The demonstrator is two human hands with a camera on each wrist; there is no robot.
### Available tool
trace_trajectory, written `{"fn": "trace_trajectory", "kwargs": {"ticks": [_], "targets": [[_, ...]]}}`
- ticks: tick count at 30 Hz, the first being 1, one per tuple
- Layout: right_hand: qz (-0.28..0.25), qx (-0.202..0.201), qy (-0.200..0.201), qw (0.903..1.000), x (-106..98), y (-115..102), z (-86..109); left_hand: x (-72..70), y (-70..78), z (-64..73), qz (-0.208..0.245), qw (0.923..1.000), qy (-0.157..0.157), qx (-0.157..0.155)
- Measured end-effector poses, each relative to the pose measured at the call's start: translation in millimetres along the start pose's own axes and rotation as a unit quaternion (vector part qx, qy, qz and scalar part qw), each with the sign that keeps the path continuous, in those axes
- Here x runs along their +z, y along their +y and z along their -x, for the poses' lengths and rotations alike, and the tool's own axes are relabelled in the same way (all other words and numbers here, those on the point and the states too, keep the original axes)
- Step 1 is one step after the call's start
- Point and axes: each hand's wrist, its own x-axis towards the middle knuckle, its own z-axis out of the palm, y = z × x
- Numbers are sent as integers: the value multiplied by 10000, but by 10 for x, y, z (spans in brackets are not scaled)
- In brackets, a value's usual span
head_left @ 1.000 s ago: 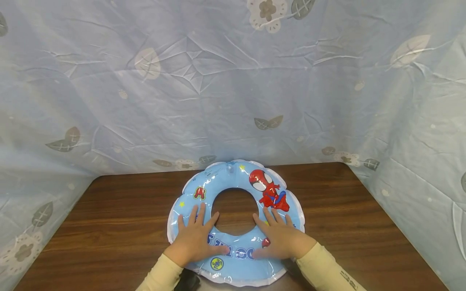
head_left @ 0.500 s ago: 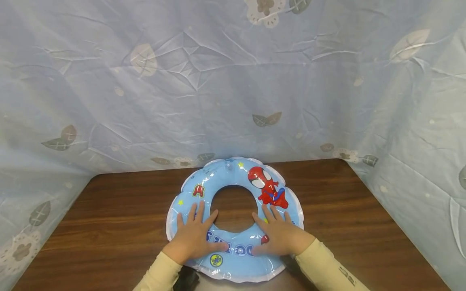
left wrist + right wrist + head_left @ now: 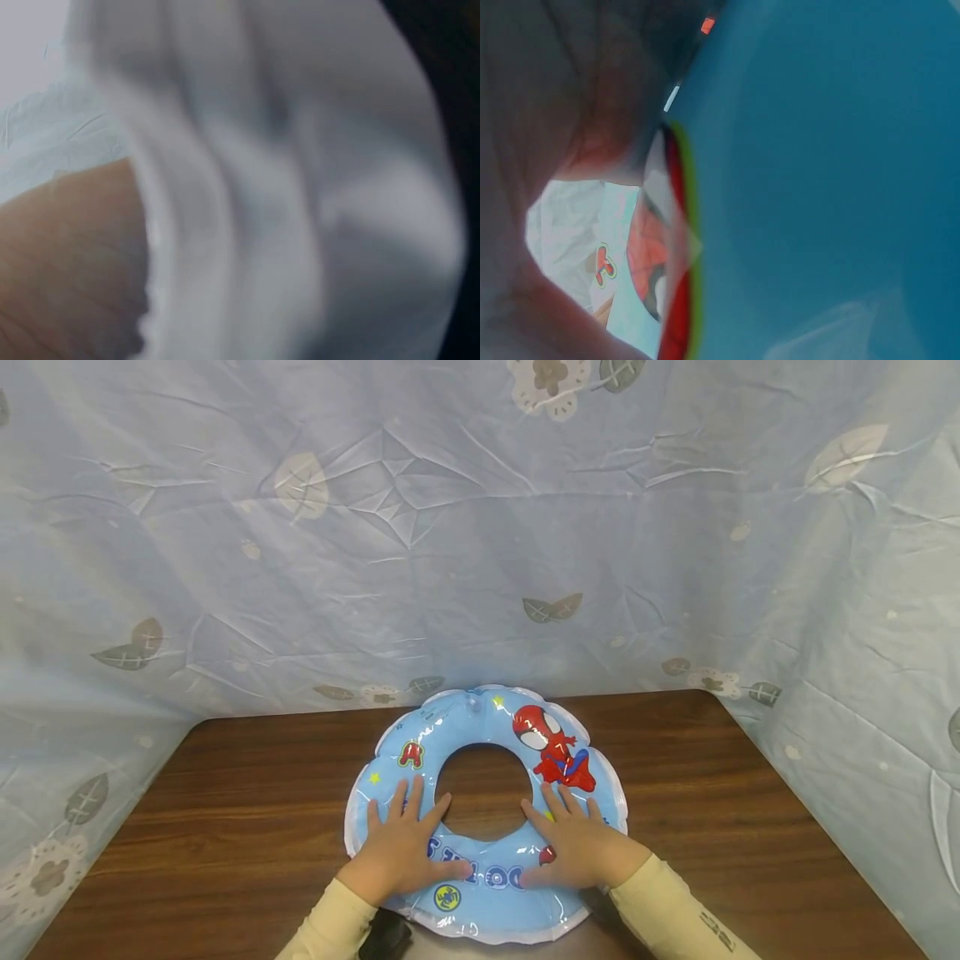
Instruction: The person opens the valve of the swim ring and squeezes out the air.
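Note:
A light blue inflatable swim ring [image 3: 465,718] lies on the wooden table, printed with a red masked cartoon figure, stars and lettering. My left hand [image 3: 401,852] rests on its near left part, fingers spread and pointing away from me. On the near right part my right hand [image 3: 581,847] lies likewise, fingers splayed and thumb toward the left hand. Both thumbs reach over the blue lettering. In the right wrist view the blue swim ring [image 3: 817,180] fills most of the picture beside the hand [image 3: 540,150]. A blurred pale sleeve [image 3: 240,195] hides most of the left wrist view.
The dark brown table [image 3: 247,810] extends to both sides of the ring. A pale blue patterned cloth [image 3: 450,568] hangs behind it and along the sides. Under the ring's near left edge sits a black object [image 3: 385,935], partly hidden by the left sleeve.
The head view shifts slightly. Both hands stay spread on the swim ring in the same places.

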Motion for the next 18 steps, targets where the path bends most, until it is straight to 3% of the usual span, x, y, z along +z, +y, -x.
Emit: {"fn": "trace_trajectory", "kwargs": {"ticks": [18], "targets": [[-1,16,7,10000,3,2,-3,-35,26,20,-26,10000,-9,21]]}}
